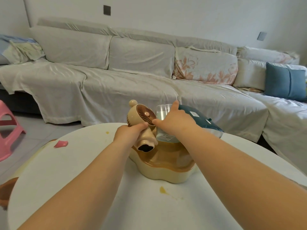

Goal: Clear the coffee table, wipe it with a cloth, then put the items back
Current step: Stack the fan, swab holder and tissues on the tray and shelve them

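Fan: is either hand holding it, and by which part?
The left hand grips the fan by its neck, below the grille. The right hand grips the cup near its rim.

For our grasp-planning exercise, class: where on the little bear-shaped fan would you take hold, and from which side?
Grip the narrow stem just under the round head of the fan, coming from the left and near side, as the left hand does. The grille face is wide, and the right hand and clear cup crowd its right side.
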Demonstrator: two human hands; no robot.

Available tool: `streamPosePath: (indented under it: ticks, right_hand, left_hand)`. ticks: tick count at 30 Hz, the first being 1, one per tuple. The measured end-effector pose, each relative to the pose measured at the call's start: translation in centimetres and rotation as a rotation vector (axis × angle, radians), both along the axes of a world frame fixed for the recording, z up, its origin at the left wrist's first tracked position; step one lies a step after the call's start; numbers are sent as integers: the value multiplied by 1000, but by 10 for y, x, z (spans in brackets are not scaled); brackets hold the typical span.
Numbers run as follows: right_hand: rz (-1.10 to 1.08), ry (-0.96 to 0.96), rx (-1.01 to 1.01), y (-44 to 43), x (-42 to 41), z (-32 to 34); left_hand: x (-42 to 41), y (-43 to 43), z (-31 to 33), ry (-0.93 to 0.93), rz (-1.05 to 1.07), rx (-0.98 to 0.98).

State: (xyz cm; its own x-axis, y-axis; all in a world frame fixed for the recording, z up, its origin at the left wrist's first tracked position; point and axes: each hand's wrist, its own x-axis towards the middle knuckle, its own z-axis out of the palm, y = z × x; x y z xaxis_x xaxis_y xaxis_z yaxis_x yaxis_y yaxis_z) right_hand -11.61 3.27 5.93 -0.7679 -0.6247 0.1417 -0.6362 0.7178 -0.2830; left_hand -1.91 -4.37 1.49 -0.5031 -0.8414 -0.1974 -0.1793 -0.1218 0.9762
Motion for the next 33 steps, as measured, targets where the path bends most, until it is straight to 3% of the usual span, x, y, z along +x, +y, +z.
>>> streamPosePath:
  ticks: [13,18,20,24,27,29,31,33]
  right_hand:
    - [-27,184,129,-3,7,0]
    - [63,234,90,5,3,8]
    - [97,208,-21,13,0,13]
    - [149,158,-441,34,-12,26]
    - [86,175,-661,62,-32,27]
    - [-81,-24,-777,82,-49,19]
    - [-229,-485,-821,98,-64,6]
    - [-288,-857,-729,108,-71,-9]
  left_hand:
    - [14,-7,-10,106,-161,172]
    - [13,-11,-12,90,-188,178]
    - [13,-12,-13,85,-190,182]
    - [12,-11,-13,80,-173,193]
    - [11,-12,-12,94,-156,207]
    - [12,-12,-12,97,-123,220]
    - [12,-12,-12,74,-83,228]
    - [12,-11,-11,37,-68,233]
